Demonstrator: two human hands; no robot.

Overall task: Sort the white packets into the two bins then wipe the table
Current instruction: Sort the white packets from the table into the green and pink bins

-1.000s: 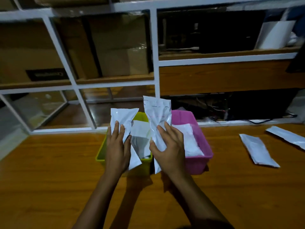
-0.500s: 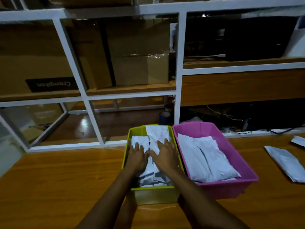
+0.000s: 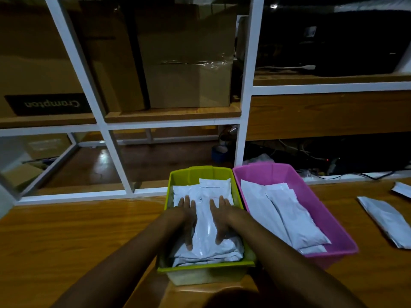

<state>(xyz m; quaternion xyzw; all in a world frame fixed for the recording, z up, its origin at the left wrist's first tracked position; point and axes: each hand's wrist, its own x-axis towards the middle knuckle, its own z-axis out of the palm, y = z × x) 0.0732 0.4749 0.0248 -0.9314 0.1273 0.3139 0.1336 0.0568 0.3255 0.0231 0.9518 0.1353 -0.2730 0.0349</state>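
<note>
Hands slid apart since half a second ago: left hand (image 3: 186, 215) and right hand (image 3: 222, 218) lie flat, fingers straight, pressing white packets (image 3: 206, 238) inside the green bin (image 3: 200, 266). Pink bin (image 3: 333, 221) sits just beside it on the right; loose packet (image 3: 384, 221) on table (image 3: 66, 241) beyond.

Both forearms are extending bare from the bottom edge, L from lower left, R from lower right, angling in twd centre of frame. Left hand (image 3: 185, 221) and right hand (image 3: 222, 221) are lying flat, palms down, side by side w/ a narrow gap btwn them. Fingers are pointing straight up-frame, close together; thumbs are lying on the inner sides.
</note>
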